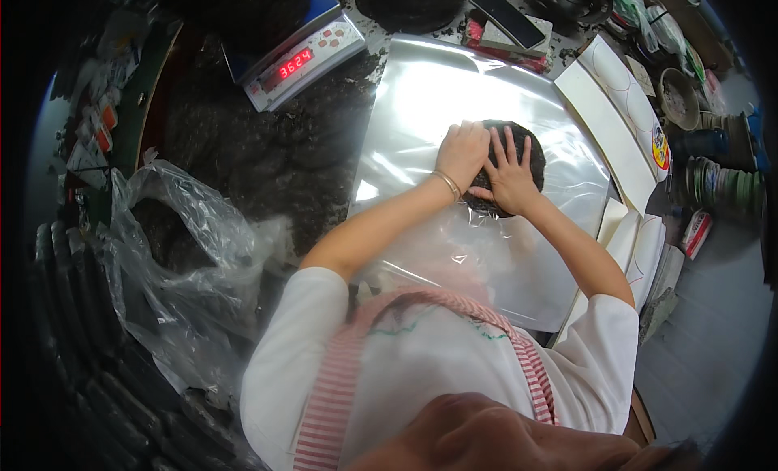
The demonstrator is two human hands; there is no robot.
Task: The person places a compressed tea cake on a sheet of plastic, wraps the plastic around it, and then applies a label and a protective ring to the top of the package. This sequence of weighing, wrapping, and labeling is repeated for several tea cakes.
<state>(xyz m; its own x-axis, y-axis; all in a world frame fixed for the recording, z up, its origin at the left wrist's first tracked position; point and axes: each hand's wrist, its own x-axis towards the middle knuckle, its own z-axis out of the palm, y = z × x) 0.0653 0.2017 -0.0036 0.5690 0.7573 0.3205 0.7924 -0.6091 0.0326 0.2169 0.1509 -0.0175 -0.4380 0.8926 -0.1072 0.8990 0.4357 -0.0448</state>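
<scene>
A round, flat cake of dark fibrous material [535,149], perhaps dried seaweed, lies on a clear plastic sheet [413,222]. My right hand [510,176] rests palm down on it with fingers spread. At its left edge sits my left hand [463,148], fingers curled under, a bracelet on the wrist. Whether those fingers pinch the edge of the cake or only press against it is hidden. Both hands almost touch. Bright reflections cover the upper part of the sheet.
Dark loose material [261,149] spreads over the table at left. A digital scale [304,64] with lit red digits carries a dark heap. A phone [507,19] lies on a block at the back. Paper strips [608,118] flank the sheet; a crumpled clear bag [200,289] is at lower left.
</scene>
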